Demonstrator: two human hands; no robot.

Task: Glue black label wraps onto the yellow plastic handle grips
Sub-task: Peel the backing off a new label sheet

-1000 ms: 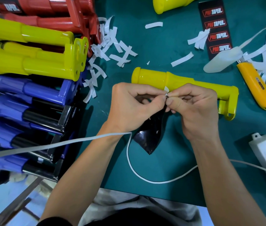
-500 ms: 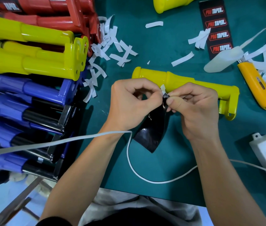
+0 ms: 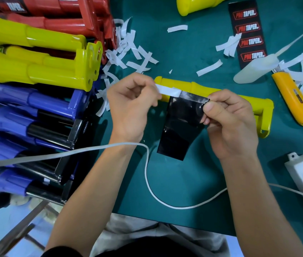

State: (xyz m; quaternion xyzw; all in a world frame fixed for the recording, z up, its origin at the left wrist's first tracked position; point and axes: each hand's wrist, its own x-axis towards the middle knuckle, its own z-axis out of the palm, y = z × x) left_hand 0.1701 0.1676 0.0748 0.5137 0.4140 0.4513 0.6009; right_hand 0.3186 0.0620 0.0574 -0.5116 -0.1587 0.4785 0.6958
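"PRO TAPER" four times on black label sheet (image 3: pixel 248 32); also red handle (image 3: pixel 41 8).

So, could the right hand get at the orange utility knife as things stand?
Probably, once freed: the right hand pinches the black label wrap. The orange utility knife lies mostly uncovered to its right, beyond the yellow plastic handle grip.

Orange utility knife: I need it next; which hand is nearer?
Right. The right hand, pinching the black label, is left of the knife; the left hand, pinching the white strip, lies farther left.
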